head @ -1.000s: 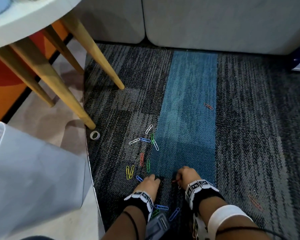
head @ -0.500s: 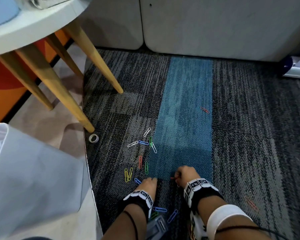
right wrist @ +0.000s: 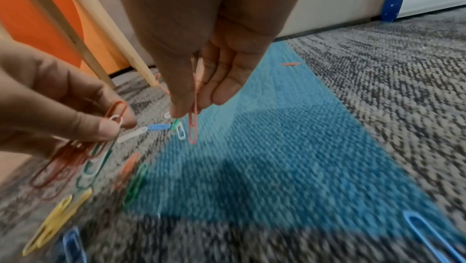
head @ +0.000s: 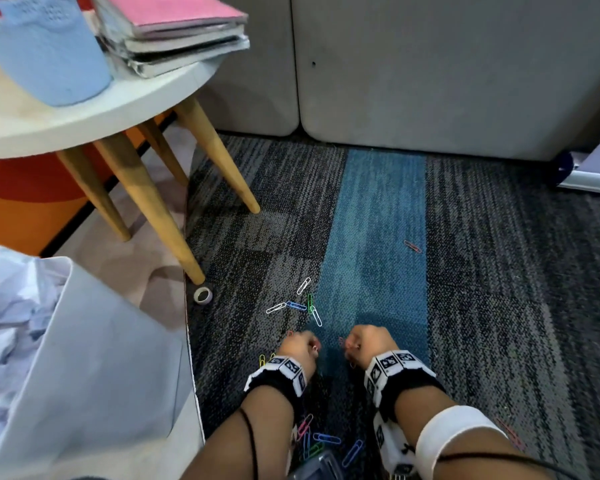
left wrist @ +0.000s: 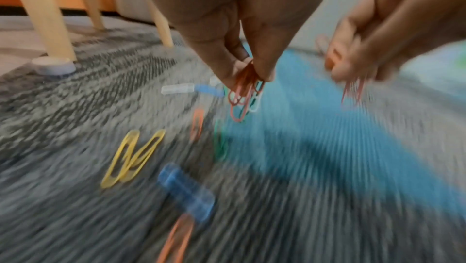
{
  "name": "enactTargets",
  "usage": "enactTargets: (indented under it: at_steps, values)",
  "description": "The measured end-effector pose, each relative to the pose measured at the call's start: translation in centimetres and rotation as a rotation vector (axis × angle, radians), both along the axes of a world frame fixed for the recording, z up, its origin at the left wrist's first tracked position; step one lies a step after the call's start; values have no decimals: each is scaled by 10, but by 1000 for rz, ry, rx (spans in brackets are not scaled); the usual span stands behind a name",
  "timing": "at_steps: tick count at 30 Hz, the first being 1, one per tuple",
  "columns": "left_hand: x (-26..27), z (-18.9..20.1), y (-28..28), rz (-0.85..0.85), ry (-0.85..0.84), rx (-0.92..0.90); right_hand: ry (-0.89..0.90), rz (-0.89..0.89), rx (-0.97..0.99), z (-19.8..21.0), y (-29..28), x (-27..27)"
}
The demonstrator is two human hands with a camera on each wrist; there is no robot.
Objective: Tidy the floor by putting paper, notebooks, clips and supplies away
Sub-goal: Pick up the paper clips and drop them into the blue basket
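Coloured paper clips lie scattered on the grey and blue carpet (head: 371,271). My left hand (head: 302,342) hovers just above it and pinches a bunch of red, green and white clips (left wrist: 244,92) between thumb and fingertips (left wrist: 227,76). Close to its right, my right hand (head: 359,342) pinches a red clip (right wrist: 193,123) that hangs down. A white, blue and green cluster (head: 297,305) lies just ahead of the hands. A yellow pair (left wrist: 133,157) and a blue clip (left wrist: 186,191) lie below my left hand. One red clip (head: 412,246) lies farther off on the right.
A round white table (head: 84,133) on wooden legs (head: 146,199) stands at the left, with stacked notebooks (head: 174,32) and a blue cup (head: 45,53) on it. A tape roll (head: 202,295) sits by a leg. A grey bin (head: 94,358) holds crumpled paper. Grey panels (head: 430,71) close the back.
Both hands have lifted off the carpet and moved slightly forward, each with clips pinched. The head view has tilted up, so the table top now shows.
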State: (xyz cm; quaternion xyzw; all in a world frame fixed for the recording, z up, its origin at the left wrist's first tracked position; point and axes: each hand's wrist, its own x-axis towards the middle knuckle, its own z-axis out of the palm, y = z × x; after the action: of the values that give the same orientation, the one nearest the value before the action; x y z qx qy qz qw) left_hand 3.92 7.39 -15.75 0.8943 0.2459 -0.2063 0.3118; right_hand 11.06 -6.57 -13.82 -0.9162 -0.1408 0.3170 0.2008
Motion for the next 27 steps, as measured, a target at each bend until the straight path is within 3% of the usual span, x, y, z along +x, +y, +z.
enactTargets:
  at_steps: [10, 20, 27]
  values:
    - [55, 99, 50, 313, -471, -132, -143, -56, 258, 91, 46, 53]
    - [72, 268, 118, 305, -906, -77, -398, 87, 494, 244, 133, 85]
    - [74, 360, 177, 330, -1128, -15, -587, 135, 677, 336, 209, 89]
